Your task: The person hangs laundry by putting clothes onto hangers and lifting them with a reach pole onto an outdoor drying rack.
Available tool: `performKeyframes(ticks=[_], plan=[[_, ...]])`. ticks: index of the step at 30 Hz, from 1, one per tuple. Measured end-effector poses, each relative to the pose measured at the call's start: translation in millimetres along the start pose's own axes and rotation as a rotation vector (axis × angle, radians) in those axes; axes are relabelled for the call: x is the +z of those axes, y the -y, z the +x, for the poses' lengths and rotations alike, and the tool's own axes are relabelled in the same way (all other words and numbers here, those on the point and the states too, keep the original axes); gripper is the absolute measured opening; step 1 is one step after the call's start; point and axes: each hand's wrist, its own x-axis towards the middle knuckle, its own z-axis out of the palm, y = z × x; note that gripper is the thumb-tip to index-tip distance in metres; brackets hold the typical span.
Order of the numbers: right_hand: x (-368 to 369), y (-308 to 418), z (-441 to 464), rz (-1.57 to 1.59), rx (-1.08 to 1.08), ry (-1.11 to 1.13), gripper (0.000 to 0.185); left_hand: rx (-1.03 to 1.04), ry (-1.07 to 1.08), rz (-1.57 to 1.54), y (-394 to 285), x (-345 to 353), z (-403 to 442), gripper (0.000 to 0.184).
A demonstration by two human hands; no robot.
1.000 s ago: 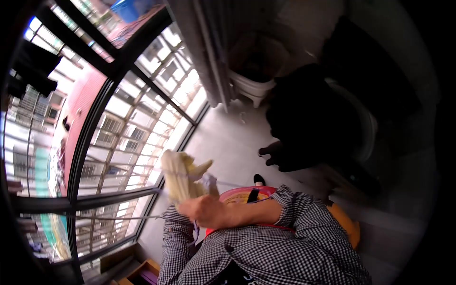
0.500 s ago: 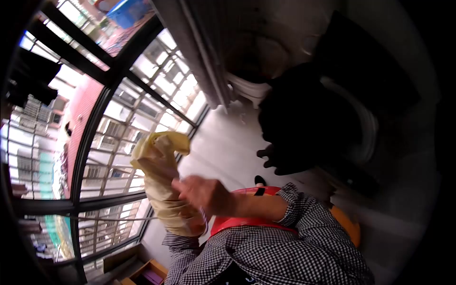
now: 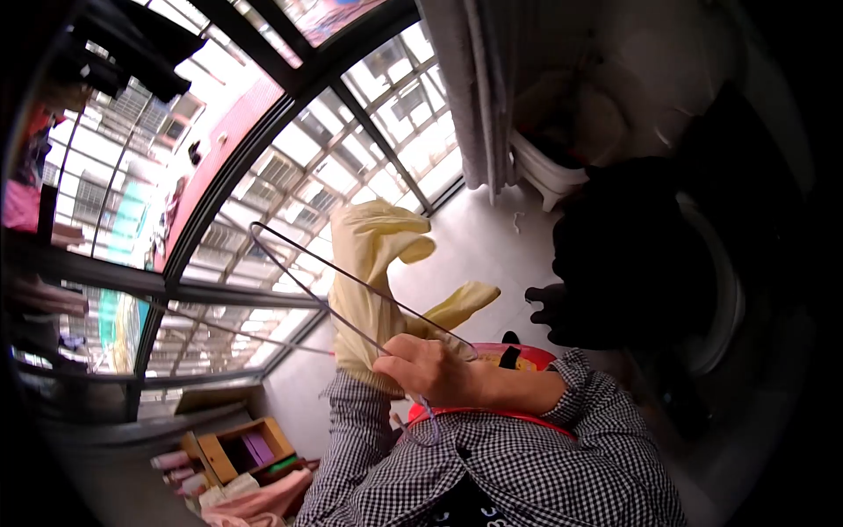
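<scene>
My right hand (image 3: pixel 428 367) is closed around a thin dark-coated wire clothes hanger (image 3: pixel 294 248). The long triangular frame of the hanger extends up and left, while its purple hook (image 3: pixel 434 430) hangs below my fist. A pale yellow cloth garment (image 3: pixel 358 263) covers my left forearm from the checked cuff upward. Folds bend over at its top, and a narrow sleeve-like piece (image 3: pixel 465 303) sticks out to the right. My left hand is hidden inside the cloth, so its fingers do not show. The hanger's wires cross in front of the garment.
Below my hands is a red tub or stool (image 3: pixel 536 356), partly hidden. To the right is dark clothing (image 3: pixel 623 255) by a round pale rim; a white basin (image 3: pixel 549 167) stands behind. Barred windows (image 3: pixel 290 176) line the left. A wooden drawer box (image 3: pixel 250 448) sits lower left.
The view has swung, so things appear further right. The hanger's frame now stands out clearly from my right hand. The yellow garment is more spread, with a piece sticking out to the right.
</scene>
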Motion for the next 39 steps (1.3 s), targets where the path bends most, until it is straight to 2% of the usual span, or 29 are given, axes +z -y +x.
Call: performKeyframes(ticks=[5, 13, 17, 20, 21, 25, 26, 29, 31, 34, 36, 38, 39], plan=[[-6.3, -6.8, -14.2, 0.069, 0.104, 0.102, 0.018, 0.038, -0.013, 0.016, 0.3, -2.7, 6.9, 0.032], [4.8, -0.2, -23.8, 0.136, 0.073, 0.266, 0.012, 0.083, -0.06, 0.081, -11.1, -20.8, -2.8, 0.028], [25.0, 4.7, -29.1, 0.18, 0.005, 0.322, 0.025, 0.077, -0.095, 0.11, -20.9, -37.3, -29.0, 0.026], [44.7, 0.0, -26.4, 0.149, 0.067, 0.263, 0.036, 0.064, -0.118, 0.144, -26.1, -49.0, -47.7, 0.025], [55.3, -6.3, -31.4, 0.126, 0.099, 0.315, 0.047, 0.063, -0.121, 0.15, -28.3, -51.6, -51.3, 0.024], [101.4, -28.2, -49.5, -0.122, 0.169, 0.335, 0.044, 0.065, -0.115, 0.217, -32.9, -58.8, -54.7, 0.023], [115.1, -36.6, -51.4, -0.228, 0.107, 0.234, 0.041, 0.064, -0.111, 0.231, -34.3, -60.2, -53.1, 0.022], [130.3, -60.7, -43.4, -0.213, 0.159, 0.203, 0.029, 0.071, -0.099, 0.302, -38.6, -63.6, -53.2, 0.021], [130.1, -68.8, -25.7, -0.252, 0.134, 0.188, 0.013, 0.075, -0.088, 0.37, -39.7, -64.5, -57.7, 0.02], [129.7, -60.7, -16.0, -0.203, 0.039, 0.3, 0.011, 0.071, -0.052, 0.553, -43.6, -65.7, -69.6, 0.019], [121.7, -78.1, -13.0, -0.099, 0.104, 0.207, 0.007, 0.077, -0.014, 0.779, -56.1, -69.6, -88.0, 0.018], [106.0, -92.8, -9.1, -0.202, 0.363, 0.178, 0.008, 0.112, -0.003, 1.042, -66.9, -74.3, -104.7, 0.018], [101.3, -99.1, -7.0, -0.178, 0.294, 0.132, 0.009, 0.144, -0.02, 1.173, -69.7, -76.9, -111.8, 0.017]])
